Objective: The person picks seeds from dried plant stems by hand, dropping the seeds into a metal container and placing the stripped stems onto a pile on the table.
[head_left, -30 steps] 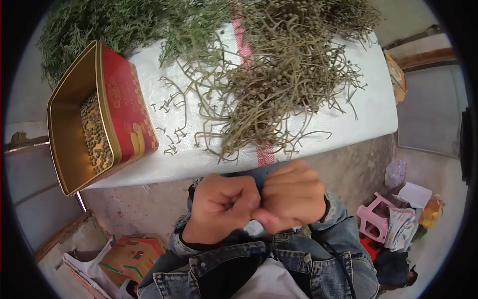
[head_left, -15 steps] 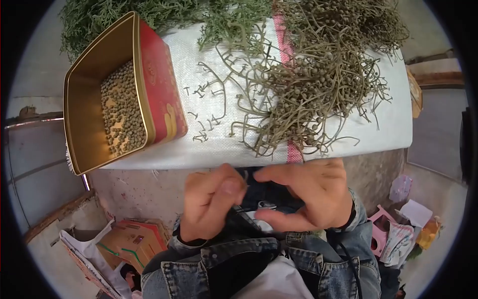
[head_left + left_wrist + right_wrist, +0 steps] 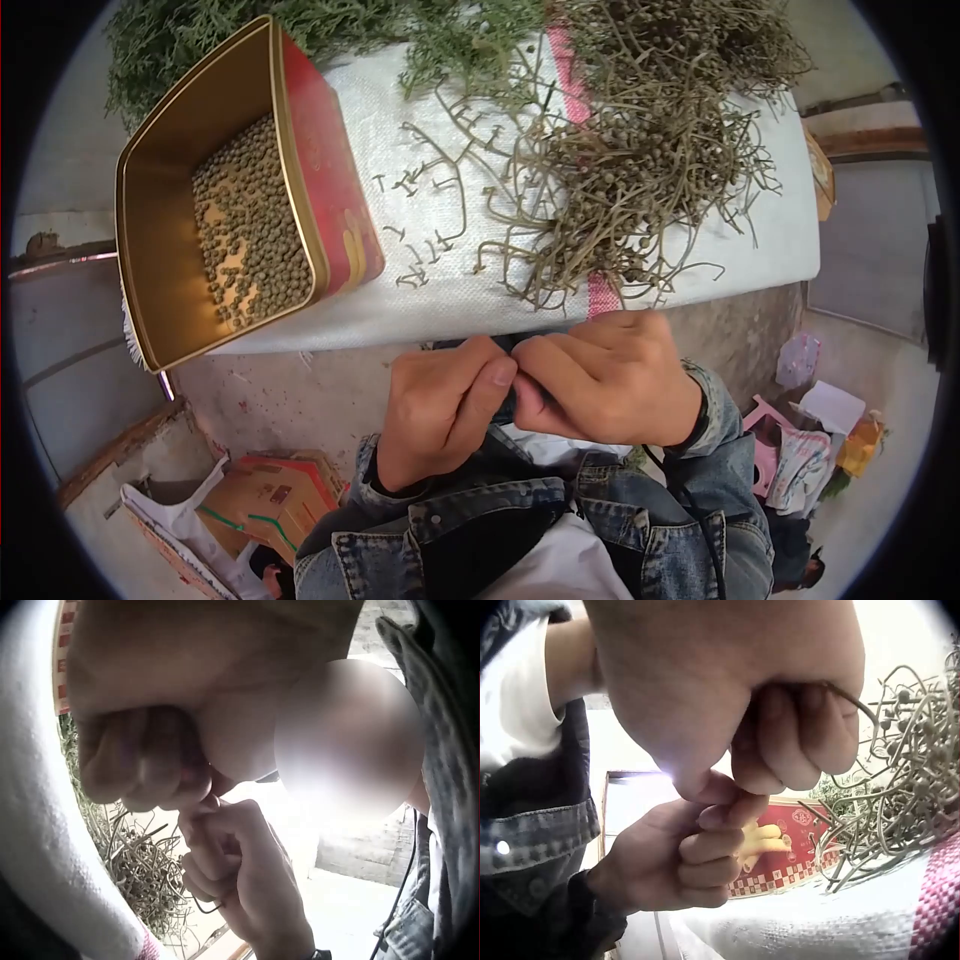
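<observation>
In the head view both hands meet at the fingertips in front of the lap: the left hand [image 3: 437, 412], its fingers curled, and the right hand [image 3: 625, 385]. The right wrist view shows a thin stem [image 3: 853, 701] coming out of the right hand's [image 3: 712, 667] curled fingers. Below it, the left hand [image 3: 656, 862] is curled, thumb and forefinger against the right fingertips; anything between them is hidden. Beyond the hands lies a heap of dry stems with small round pods [image 3: 640, 190]. A red and gold tin [image 3: 335, 170] at left holds many loose pods [image 3: 255, 220].
Green feathery sprigs [image 3: 220, 50] lie behind the tin. Small stem bits [image 3: 415, 270] are scattered on the white woven sheet [image 3: 450, 300]. On the floor are a cardboard box [image 3: 265, 500] at left and a pink stool [image 3: 765, 450] with bags at right.
The hands were apart half a second ago, the right thumb and forefinger spread wide; now their fingertips are together again. The camera view has shifted since the earliest frame.
</observation>
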